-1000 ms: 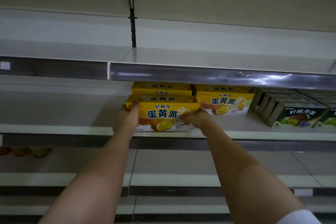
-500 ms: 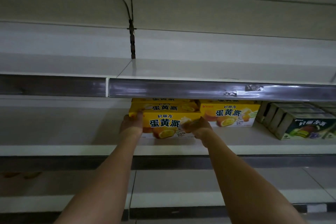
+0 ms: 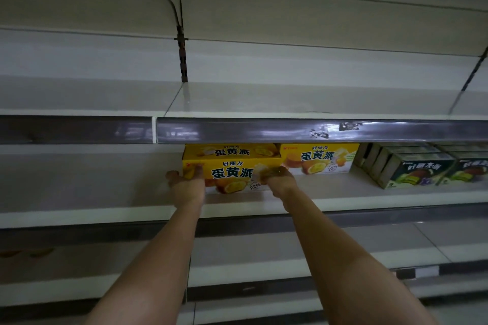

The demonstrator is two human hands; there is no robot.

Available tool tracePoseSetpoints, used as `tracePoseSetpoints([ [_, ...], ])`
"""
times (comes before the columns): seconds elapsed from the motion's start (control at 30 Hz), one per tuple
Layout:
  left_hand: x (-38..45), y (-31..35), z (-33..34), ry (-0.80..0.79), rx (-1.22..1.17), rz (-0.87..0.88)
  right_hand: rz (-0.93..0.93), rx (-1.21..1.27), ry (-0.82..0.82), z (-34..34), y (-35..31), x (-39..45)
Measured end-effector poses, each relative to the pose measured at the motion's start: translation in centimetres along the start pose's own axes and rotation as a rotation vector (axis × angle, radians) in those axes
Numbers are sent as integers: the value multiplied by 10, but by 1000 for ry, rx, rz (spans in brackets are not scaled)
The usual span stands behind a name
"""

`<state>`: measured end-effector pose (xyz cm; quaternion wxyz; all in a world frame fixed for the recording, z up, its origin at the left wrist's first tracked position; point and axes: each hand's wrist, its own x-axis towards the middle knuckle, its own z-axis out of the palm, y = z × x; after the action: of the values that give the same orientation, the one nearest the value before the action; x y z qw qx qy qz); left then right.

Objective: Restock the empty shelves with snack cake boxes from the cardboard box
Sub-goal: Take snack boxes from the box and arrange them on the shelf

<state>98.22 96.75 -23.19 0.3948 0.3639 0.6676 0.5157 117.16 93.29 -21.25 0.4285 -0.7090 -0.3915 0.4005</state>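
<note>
You've got both hands on one yellow snack cake box [image 3: 232, 174], sitting on the middle shelf [image 3: 343, 192] just under the dark price rail [image 3: 264, 130] of the shelf above. Your left hand [image 3: 188, 185] grips the box's left end, fingers laid up over the front face and the thumb sticking out to the left. Your right hand [image 3: 277, 179] holds the right end, fingers curled around that corner.

The box is upright, label facing you, bottom edge down on the shelf or very close to it; can't tell for sure since your hands cover the corners. There's a second yellow box [image 3: 232, 151] right behind it, only its top part showing. Just to the right, touching or nearly so, another yellow box [image 3: 319, 158] stands facing out. Further right is a row of green boxes [image 3: 420, 170], angled a bit. The cardboard box isn't in the shot.
</note>
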Motion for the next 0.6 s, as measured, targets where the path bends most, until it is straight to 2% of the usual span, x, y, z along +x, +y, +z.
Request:
tracePoseSetpoints([
  [0.17,-24,-4,10,-50,63,26,15,-139,24,-17,11,-20],
  [0.33,-62,-2,34,-23,228,189,38,-166,70,-66,39,-49],
  [0.47,-112,-3,64,-130,316,299,77,-132,157,-121,73,-79],
  [0.6,-179,-16,104,-325,351,424,134,-74,276,-188,121,-124],
])
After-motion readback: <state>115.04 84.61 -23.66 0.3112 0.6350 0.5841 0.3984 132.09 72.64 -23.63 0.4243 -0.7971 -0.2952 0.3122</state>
